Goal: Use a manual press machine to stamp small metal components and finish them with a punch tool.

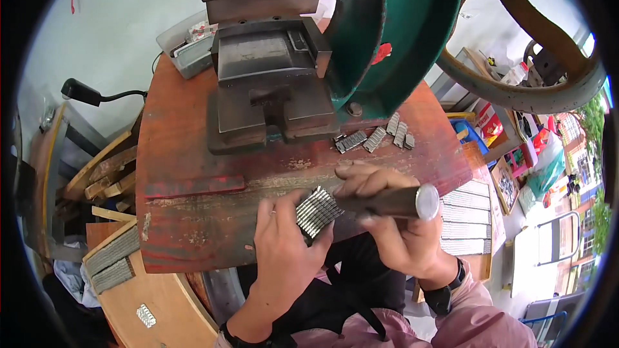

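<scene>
My left hand [284, 241] grips a bundle of shiny ribbed metal pieces [317, 212], packed side by side, above the front edge of the worn red-brown table [206, 232]. The fingers of my right hand [412, 238] wrap round a thick dark metal cylinder [390, 203]. Its bright round end points right, and its other end meets or nearly meets the bundle; I cannot tell which. Beyond my hands, several small segmented metal pieces [351, 142] lie loose on the table, right of the dark steel die base [274, 116].
A green press frame [412, 38] with a large handwheel [516, 93] rises at the back right. Wooden trays hold rows of metal strips [467, 216] at right and more strips [116, 261] at lower left. A clear plastic bin [190, 48] sits behind the die.
</scene>
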`<state>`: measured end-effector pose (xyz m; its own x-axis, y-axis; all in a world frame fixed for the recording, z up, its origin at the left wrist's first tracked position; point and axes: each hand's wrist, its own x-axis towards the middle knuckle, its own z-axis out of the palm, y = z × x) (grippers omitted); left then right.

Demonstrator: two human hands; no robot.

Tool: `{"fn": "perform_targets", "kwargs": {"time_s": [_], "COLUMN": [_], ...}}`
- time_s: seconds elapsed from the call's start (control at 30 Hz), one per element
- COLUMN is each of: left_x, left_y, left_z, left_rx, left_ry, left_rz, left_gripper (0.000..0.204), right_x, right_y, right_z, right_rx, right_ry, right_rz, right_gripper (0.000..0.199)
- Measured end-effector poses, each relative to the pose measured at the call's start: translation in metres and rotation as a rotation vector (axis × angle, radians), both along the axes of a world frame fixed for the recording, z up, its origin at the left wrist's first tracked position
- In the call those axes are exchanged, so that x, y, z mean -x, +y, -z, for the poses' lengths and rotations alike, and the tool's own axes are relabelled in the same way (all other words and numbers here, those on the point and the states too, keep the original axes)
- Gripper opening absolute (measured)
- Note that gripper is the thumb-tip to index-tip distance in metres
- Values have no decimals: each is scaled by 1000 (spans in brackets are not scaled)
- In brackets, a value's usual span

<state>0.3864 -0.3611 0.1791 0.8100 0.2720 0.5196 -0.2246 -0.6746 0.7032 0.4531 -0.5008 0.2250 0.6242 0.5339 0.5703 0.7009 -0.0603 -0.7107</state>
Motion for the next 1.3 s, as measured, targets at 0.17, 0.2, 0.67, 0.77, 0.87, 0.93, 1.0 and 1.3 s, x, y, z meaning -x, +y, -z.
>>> {"fn": "perform_targets", "kwargs": {"time_s": [0.17, 0.2, 0.67, 0.77, 0.87, 0.93, 1.0, 1.3], "left_x": [1, 0, 0, 1, 1, 2, 2, 2], "left_y": [0, 0, 0, 2, 5, 5, 4, 2], "left_z": [0, 0, -1, 0, 1, 3, 6, 15], "left_rx": [18, 5, 2, -4, -22, -28, 20, 38], "left_ry": [26, 20, 14, 25, 36, 36, -18, -46], "left_rz": [2, -2, 11, 20, 34, 44, 36, -16], "left_gripper": [48, 49, 50, 51, 57, 62, 83, 109], "right_x": [1, 1, 3, 0, -4, -8, -11, -7], "right_y": [-2, -3, -1, 4, 8, 11, 16, 30], "right_z": [1, 2, -6, -1, 2, 3, 2, -11], "right_rx": [224, 213, -4, 276, 192, 75, 85, 88], "right_ry": [37, 41, -39, -3, 48, -54, -108, -142], "right_rz": [92, 90, -4, 24, 20, 19, -5, -72], "right_gripper": [29, 29, 31, 33, 35, 36, 37, 28]}}
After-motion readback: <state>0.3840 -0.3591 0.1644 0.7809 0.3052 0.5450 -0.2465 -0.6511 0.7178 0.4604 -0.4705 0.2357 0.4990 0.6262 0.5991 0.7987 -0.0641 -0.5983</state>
